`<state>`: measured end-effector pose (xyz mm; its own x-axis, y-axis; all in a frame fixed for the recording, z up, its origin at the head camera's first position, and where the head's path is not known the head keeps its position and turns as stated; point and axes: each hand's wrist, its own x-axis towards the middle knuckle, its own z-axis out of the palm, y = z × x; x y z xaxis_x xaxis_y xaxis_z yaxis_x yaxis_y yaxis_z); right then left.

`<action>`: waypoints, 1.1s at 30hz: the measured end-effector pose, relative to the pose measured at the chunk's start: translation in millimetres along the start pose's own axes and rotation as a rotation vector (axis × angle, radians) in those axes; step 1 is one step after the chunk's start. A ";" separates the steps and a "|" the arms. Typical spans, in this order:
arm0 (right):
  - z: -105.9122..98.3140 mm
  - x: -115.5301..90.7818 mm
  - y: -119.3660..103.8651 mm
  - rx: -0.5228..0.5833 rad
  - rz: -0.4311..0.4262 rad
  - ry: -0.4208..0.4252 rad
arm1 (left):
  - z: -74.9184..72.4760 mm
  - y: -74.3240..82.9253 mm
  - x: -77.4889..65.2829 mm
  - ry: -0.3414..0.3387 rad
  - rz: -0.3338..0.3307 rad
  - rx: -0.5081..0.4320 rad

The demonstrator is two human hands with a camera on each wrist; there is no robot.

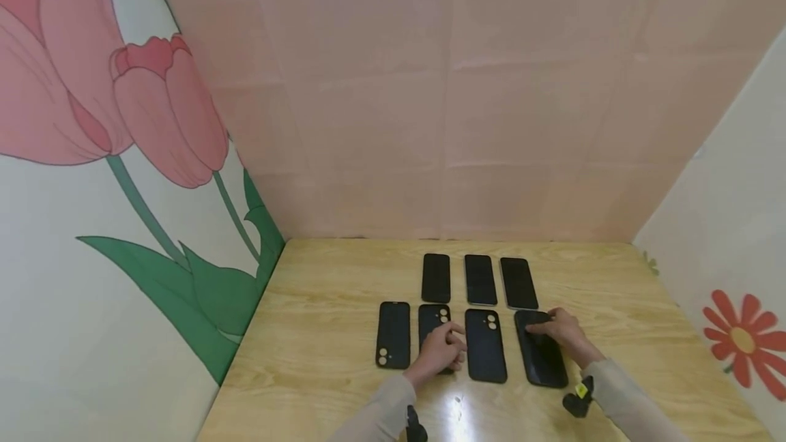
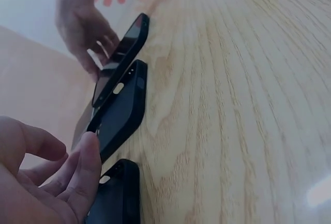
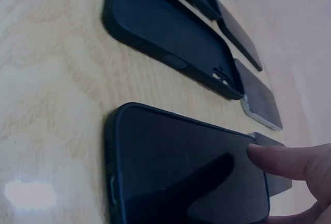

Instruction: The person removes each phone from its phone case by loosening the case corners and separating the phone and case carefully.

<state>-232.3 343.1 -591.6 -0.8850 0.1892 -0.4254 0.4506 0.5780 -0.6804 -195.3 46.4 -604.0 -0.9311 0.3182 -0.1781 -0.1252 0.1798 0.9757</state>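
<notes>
My right hand (image 1: 561,333) is at the top right corner of a black phone in a dark case (image 1: 543,353), rightmost in the front row. In the right wrist view its thumb (image 3: 279,161) rests on the screen near the top end, with a finger along the edge. My left hand (image 1: 439,350) hovers over a black phone case (image 1: 428,319) and partly hides it, its fingers loosely bent with nothing between them. Between the hands lies another black phone case (image 1: 485,350), hollow side up, with camera holes at its top.
Left of my left hand lies a further black case (image 1: 393,333), its camera holes toward me. Behind, in a row, are three dark phones: left (image 1: 436,278), middle (image 1: 480,280) and right (image 1: 518,283). Walls border the wooden table (image 1: 319,305) at the back and sides.
</notes>
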 end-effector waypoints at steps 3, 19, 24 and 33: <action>3.6 1.4 -0.2 -0.062 0.009 0.008 | -3.3 0.1 -2.8 -0.008 -0.018 -0.018; 5.0 6.2 11.7 0.042 -0.082 0.039 | -7.7 -0.7 -5.2 0.013 -0.051 -0.007; 7.2 4.7 17.3 0.086 -0.111 0.030 | -6.7 -8.6 -10.2 0.012 -0.069 -0.013; -2.0 11.1 10.3 0.117 -0.067 0.008 | -10.9 -1.4 -5.8 0.021 -0.062 -0.016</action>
<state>-237.7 352.8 -602.2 -0.9141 0.1600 -0.3727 0.4010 0.4934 -0.7719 -193.5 34.1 -603.0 -0.9284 0.2874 -0.2354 -0.1878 0.1837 0.9649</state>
